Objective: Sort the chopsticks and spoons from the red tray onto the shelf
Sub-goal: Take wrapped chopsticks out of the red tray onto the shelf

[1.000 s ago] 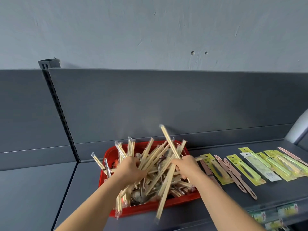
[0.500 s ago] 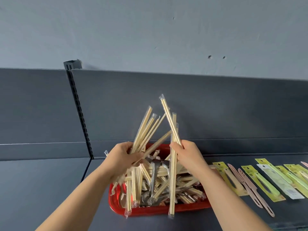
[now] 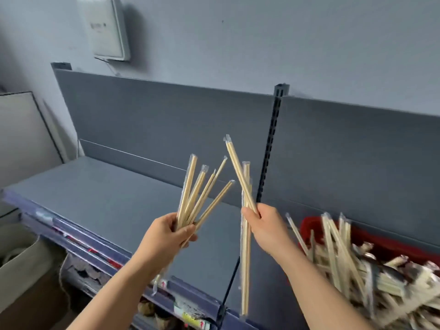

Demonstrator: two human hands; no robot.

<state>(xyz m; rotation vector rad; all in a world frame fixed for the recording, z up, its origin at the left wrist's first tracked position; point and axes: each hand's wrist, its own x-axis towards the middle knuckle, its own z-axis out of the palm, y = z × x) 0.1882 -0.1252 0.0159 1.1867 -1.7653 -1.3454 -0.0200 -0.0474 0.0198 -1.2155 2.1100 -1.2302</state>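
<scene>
Chopsticks (image 3: 187, 191) — in left hand (image 3: 166, 232), right hand (image 3: 264, 225)

No legible text. Dark marking on the wall box (image 3: 104, 27) is too faint to read. Print on the shelf-edge labels (image 3: 190, 317) is blurred, unreadable.

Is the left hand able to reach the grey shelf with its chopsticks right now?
Probably yes: the left hand holds its chopsticks above the shelf, and nothing shows between them.
</scene>
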